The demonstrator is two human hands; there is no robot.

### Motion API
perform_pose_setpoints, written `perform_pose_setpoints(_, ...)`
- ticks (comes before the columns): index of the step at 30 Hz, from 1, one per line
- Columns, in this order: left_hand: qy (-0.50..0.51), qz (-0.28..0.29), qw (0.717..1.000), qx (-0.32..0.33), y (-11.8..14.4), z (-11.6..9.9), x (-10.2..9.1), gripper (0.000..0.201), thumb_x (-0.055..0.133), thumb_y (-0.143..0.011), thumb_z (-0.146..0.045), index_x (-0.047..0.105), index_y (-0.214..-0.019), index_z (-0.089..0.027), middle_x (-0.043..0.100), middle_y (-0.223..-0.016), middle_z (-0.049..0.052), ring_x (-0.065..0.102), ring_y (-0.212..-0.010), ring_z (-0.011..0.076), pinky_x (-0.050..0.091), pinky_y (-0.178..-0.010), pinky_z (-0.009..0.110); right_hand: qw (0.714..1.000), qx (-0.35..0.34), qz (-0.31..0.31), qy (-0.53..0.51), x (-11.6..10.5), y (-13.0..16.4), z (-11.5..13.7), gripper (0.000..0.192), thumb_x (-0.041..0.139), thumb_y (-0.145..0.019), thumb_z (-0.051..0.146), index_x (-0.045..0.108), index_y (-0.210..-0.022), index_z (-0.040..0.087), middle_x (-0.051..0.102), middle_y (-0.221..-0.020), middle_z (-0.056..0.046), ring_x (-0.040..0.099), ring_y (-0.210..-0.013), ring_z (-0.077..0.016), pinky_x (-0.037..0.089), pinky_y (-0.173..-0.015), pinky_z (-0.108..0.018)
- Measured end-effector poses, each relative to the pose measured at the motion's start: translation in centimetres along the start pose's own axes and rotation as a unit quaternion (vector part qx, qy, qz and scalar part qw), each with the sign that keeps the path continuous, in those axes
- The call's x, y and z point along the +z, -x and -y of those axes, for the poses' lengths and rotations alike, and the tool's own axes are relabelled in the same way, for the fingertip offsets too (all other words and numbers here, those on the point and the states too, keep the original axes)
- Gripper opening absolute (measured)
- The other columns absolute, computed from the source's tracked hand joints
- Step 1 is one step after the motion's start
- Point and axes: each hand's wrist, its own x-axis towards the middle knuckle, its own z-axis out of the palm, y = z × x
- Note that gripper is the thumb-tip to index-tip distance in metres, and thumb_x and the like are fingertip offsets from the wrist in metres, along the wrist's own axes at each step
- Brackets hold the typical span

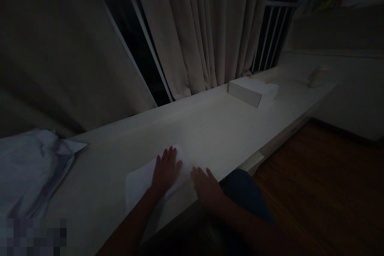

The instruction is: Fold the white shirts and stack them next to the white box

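Note:
A white sheet, paper or thin cloth, lies flat near the front edge of the long pale desk. My left hand rests on it with the fingers spread, covering its middle. Just right of the sheet, my right hand is at the desk's front edge, fingers stretched out and holding nothing. Whether the right fingertips touch the sheet's edge I cannot tell in the dim light.
A white box stands farther along the desk, with a pale cup-like object beyond it. At the left lies a crumpled whitish bundle. Curtains hang behind the desk. A slightly open drawer juts out beside my knee.

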Motion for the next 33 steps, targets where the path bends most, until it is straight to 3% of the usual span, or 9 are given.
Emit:
perform_pose_setpoints(5, -0.037, 0.015, 0.998, -0.056, 8.9, 4.1, -2.2, 0.063, 0.031, -0.092, -0.055, 0.027, -0.149, -0.026, 0.013, -0.16, 0.007, 0.007, -0.146, 0.0319, 0.017, -0.112, 0.06, 0.998, 0.045, -0.025, -0.018, -0.5, -1.6, 0.9, 0.051, 0.024, -0.101, 0.034, 0.031, -0.148, 0.017, 0.026, -0.155, -0.008, 0.026, -0.142, -0.0244, 0.02, -0.115, -0.049)
perform_pose_setpoints(8, -0.019, 0.047, 0.993, -0.109, 13.5, 6.0, -2.0, 0.067, 0.032, -0.092, -0.057, 0.02, -0.151, -0.027, 0.01, -0.16, 0.008, 0.008, -0.146, 0.0327, 0.021, -0.111, 0.059, 0.998, 0.031, -0.05, -0.019, -1.1, -4.6, 2.1, 0.055, 0.019, -0.101, 0.041, 0.029, -0.149, 0.015, 0.022, -0.156, -0.008, 0.017, -0.144, -0.0233, 0.016, -0.117, -0.045)
perform_pose_setpoints(10, -0.001, 0.056, 0.989, -0.138, 15.1, 6.4, -1.4, 0.068, 0.031, -0.092, -0.057, 0.017, -0.151, -0.026, 0.01, -0.16, 0.01, 0.01, -0.146, 0.0327, 0.023, -0.111, 0.058, 0.999, 0.007, -0.042, -0.013, -1.1, -6.9, 3.0, 0.059, 0.019, -0.1, 0.047, 0.029, -0.149, 0.015, 0.022, -0.156, -0.009, 0.014, -0.145, -0.0234, 0.013, -0.118, -0.044)
perform_pose_setpoints(14, 0.01, 0.046, 0.988, -0.149, 15.5, 6.0, -1.0, 0.067, 0.03, -0.093, -0.055, 0.017, -0.152, -0.024, 0.015, -0.159, 0.012, 0.012, -0.146, 0.0314, 0.022, -0.112, 0.055, 1.0, -0.014, 0.019, 0.008, 0.3, -9.8, 3.5, 0.063, 0.022, -0.098, 0.055, 0.031, -0.149, 0.018, 0.025, -0.155, -0.009, 0.017, -0.144, -0.0248, 0.015, -0.116, -0.047)
perform_pose_setpoints(20, 0.011, 0.038, 0.988, -0.148, 15.6, 5.7, -1.5, 0.069, 0.031, -0.092, -0.057, 0.019, -0.151, -0.024, 0.02, -0.158, 0.012, 0.015, -0.145, 0.0306, 0.019, -0.113, 0.055, 0.999, -0.018, 0.004, 0.043, 2.4, -9.6, 3.2, 0.061, 0.021, -0.099, 0.053, 0.028, -0.149, 0.019, 0.021, -0.156, -0.009, 0.012, -0.145, -0.0246, 0.014, -0.115, -0.051)
perform_pose_setpoints(26, 0.044, 0.057, 0.98, -0.185, 15.6, 5.7, -2.0, 0.068, 0.029, -0.091, -0.06, 0.022, -0.15, -0.026, 0.02, -0.158, 0.011, 0.015, -0.145, 0.031, 0.02, -0.112, 0.055, 0.997, -0.028, 0.012, 0.069, 1.9, -9.6, 3.7, 0.061, 0.02, -0.099, 0.051, 0.03, -0.149, 0.017, 0.023, -0.156, -0.011, 0.014, -0.145, -0.0261, 0.013, -0.114, -0.052)
perform_pose_setpoints(29, 0.044, 0.076, 0.976, -0.197, 14.9, 5.1, -3.6, 0.072, 0.031, -0.089, -0.063, 0.026, -0.149, -0.024, 0.02, -0.158, 0.013, 0.012, -0.145, 0.0346, 0.016, -0.112, 0.059, 0.995, -0.032, 0.03, 0.086, 1.2, -10.0, 4.4, 0.061, 0.026, -0.098, 0.05, 0.035, -0.147, 0.014, 0.029, -0.153, -0.015, 0.02, -0.143, -0.0295, 0.009, -0.114, -0.055)
perform_pose_setpoints(33, 0.03, 0.042, 0.981, -0.188, 12.6, 4.6, -5.5, 0.072, 0.028, -0.09, -0.063, 0.029, -0.148, -0.021, 0.018, -0.158, 0.014, 0.01, -0.146, 0.0342, 0.011, -0.113, 0.059, 0.994, -0.065, 0.013, 0.092, 0.5, -11.8, 6.8, 0.063, 0.029, -0.096, 0.055, 0.038, -0.145, 0.016, 0.031, -0.152, -0.016, 0.02, -0.143, -0.0322, 0.004, -0.113, -0.057)
